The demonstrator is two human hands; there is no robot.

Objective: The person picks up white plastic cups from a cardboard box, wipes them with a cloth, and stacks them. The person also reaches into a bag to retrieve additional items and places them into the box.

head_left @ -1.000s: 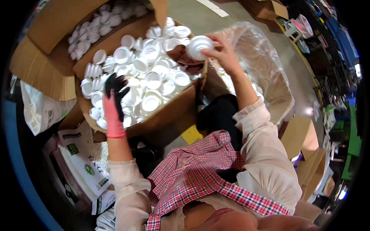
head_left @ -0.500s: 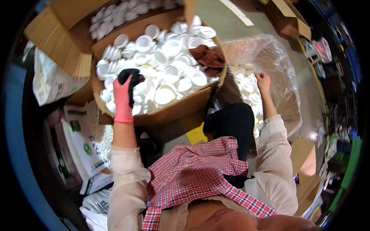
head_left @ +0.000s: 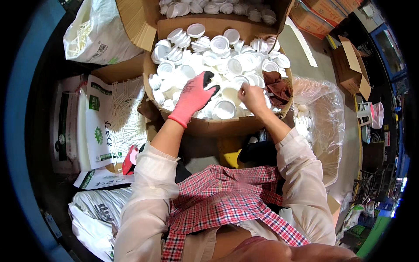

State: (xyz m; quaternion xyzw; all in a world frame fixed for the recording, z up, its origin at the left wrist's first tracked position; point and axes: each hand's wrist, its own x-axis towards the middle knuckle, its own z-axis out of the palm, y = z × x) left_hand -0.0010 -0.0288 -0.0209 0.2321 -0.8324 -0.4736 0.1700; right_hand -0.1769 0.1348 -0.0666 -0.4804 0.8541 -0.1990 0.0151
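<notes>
A cardboard box (head_left: 205, 124) in front of me is heaped with several white plastic caps (head_left: 218, 56). My left hand (head_left: 194, 94), in a pink glove with black fingertips, lies flat on the caps at the near side of the box, its fingers pressed among them. My bare right hand (head_left: 249, 94) is beside it over the caps, fingers curled on a white cap. A brown cloth (head_left: 277, 87) lies at the right edge of the box.
A clear plastic bag (head_left: 321, 118) with some white caps stands to the right of the box. A second box of caps (head_left: 218, 6) sits behind. Bags of white sticks (head_left: 122, 113) lie at the left. Cardboard cartons (head_left: 349, 65) stand at the far right.
My right hand has come back from the clear plastic bag on the right into the box of caps. My left hand stays on the caps. The view has shifted closer.
</notes>
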